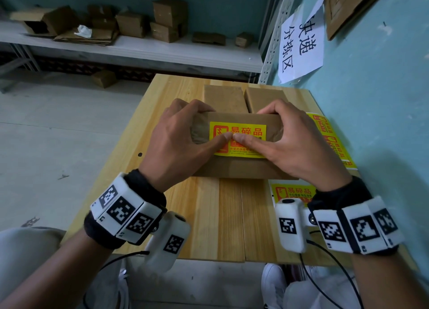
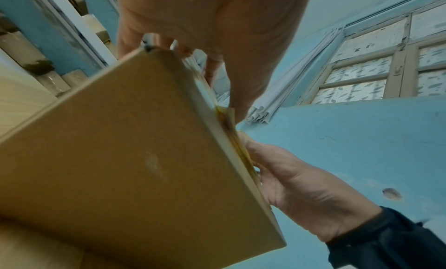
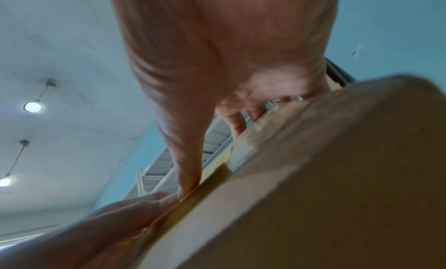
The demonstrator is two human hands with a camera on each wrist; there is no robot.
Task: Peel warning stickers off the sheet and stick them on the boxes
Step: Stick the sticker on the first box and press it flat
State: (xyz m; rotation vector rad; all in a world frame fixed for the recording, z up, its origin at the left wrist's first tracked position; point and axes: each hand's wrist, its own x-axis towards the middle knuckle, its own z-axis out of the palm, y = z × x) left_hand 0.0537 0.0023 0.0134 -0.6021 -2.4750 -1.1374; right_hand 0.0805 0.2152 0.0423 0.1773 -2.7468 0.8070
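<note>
yellow warning sticker [image 1: 241, 132] lies flat atop the brown box [image 1: 234, 167]; sticker sheet [image 1: 334, 144] lies just right.

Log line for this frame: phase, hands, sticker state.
phase: pressing sticker | left hand: thumb on sticker, fingers over box far edge | right hand: same | sticker: on box top

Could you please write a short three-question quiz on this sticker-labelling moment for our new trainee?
1. True or false: the yellow warning sticker already lies on top of the near cardboard box.
2. Which parts of the left hand and right hand press on the sticker? A) palms B) thumbs C) little fingers
3. Fill in: the sticker sheet lies on the wooden table on the person's ____ side.

Key: 1 true; 2 B, the thumbs meet at the sticker's middle while the fingers curl over the box's far edge; 3 right.
</note>
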